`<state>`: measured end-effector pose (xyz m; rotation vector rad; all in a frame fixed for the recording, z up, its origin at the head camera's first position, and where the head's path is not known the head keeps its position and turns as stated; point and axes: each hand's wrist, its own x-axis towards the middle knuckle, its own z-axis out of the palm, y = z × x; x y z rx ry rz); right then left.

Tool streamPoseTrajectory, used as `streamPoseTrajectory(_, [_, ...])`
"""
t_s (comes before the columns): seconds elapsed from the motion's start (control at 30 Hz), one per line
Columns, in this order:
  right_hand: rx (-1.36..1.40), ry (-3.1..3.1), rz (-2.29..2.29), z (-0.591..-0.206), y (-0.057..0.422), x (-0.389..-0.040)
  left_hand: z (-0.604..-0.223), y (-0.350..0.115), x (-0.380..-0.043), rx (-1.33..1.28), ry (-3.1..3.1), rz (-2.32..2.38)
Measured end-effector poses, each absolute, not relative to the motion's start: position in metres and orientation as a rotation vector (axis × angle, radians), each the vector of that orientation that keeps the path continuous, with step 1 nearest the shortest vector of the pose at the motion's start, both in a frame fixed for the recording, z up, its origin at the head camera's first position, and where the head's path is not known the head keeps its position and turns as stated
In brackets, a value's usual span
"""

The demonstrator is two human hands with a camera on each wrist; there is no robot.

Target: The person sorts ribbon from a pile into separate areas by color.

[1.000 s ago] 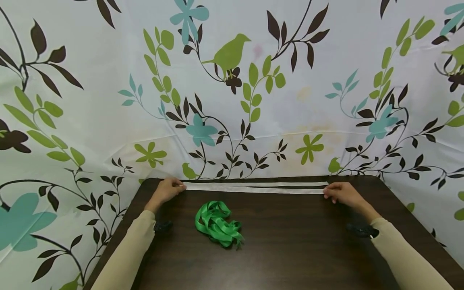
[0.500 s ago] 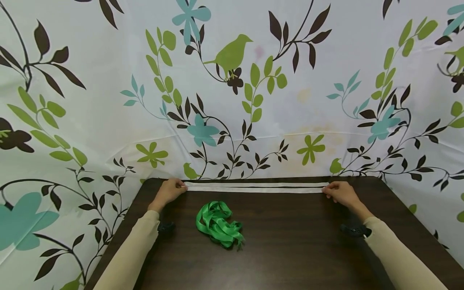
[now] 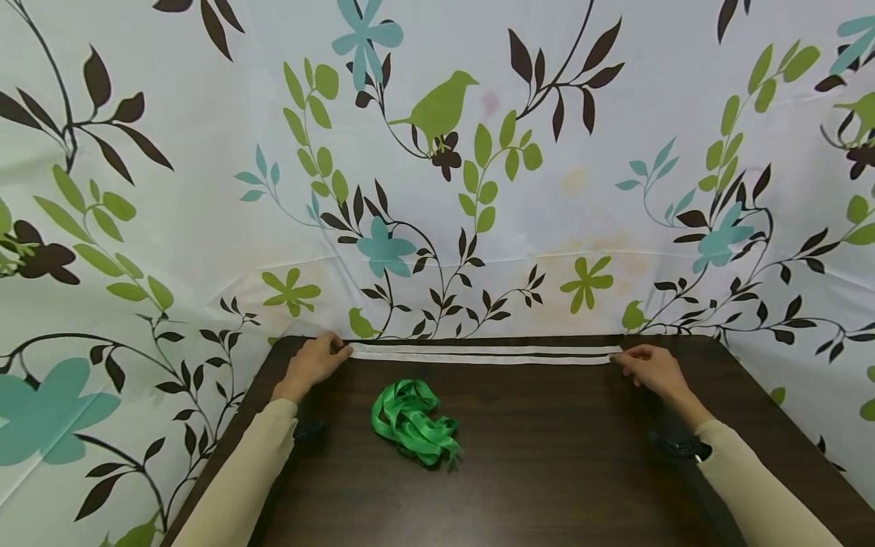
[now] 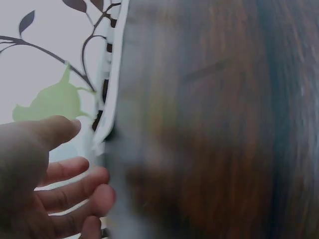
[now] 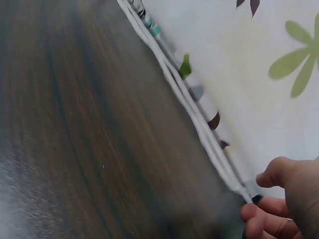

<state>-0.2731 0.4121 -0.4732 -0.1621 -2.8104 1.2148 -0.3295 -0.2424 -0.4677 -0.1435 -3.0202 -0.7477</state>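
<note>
A white ribbon [image 3: 478, 358] lies in two near-parallel strands across the far edge of the dark table. My left hand [image 3: 313, 367] is at its left end; in the left wrist view the thumb stands apart from the loosely bent fingers [image 4: 75, 191]. At the right end, my right hand [image 3: 652, 371] has its fingertips right at the ribbon's tip. The right wrist view shows that thumb raised away from the fingers [image 5: 274, 224], and the white strands [image 5: 199, 119] running up to the fingertips. Nearer me, left of centre, rests a loose bundle of green satin ribbon [image 3: 415, 424].
The dark wood-grain table [image 3: 533, 456] has rounded far corners. Right behind it hangs a white cloth [image 3: 560, 197] printed with leaves, birds and flowers. Black bands [image 3: 677, 446] sit at both wrists, below cream sleeves.
The two white strands, spread unevenly at first, now lie straighter and closer to parallel. Both hands have shifted only slightly. The green ribbon stays where it was.
</note>
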Motion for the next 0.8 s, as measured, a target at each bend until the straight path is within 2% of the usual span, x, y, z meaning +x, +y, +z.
streamPoseTrajectory(0.23, [-0.155, -2.731, 1.150, -0.450, 0.405, -0.246, -0.442, -0.244, -0.304, -0.189, -2.934, -0.638])
streamPoseTrajectory(0.4, [-0.099, -2.702, 1.149, -0.431, 0.390, -0.228, -0.428, -0.226, -0.276, -0.267, -2.898, -0.739])
streamPoseTrajectory(0.8, [0.089, -2.662, 1.145, -0.398, 0.341, -0.204, -0.422, -0.167, -0.242, -0.705, -2.905, -0.889])
